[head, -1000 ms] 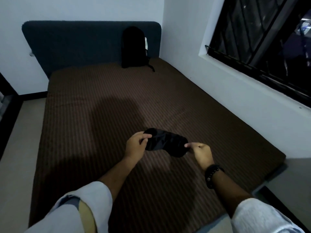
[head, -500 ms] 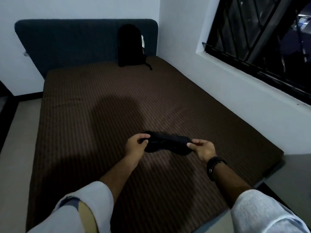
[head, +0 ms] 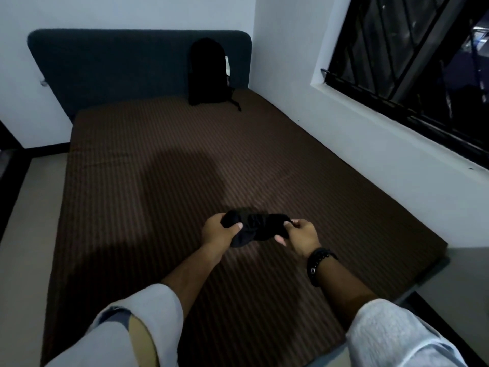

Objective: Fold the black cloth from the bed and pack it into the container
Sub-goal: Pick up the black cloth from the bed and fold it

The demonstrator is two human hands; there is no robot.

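Observation:
A small black cloth [head: 255, 226] is bunched into a narrow band and held a little above the brown striped bed [head: 158, 181]. My left hand [head: 218, 231] grips its left end with the thumb on top. My right hand [head: 300, 235] pinches its right end; a dark beaded bracelet sits on that wrist. A black backpack [head: 209, 72] stands upright against the dark blue headboard at the far end of the bed, well away from both hands.
A white wall runs along the bed's right side, with a barred dark window [head: 412, 62] above it. The dark blue headboard [head: 119, 67] closes the far end. Pale floor [head: 29, 221] lies to the left of the bed.
The cloth has been gathered from a wider, looser shape into a tighter band. Both hands have come slightly closer together and nearer to me.

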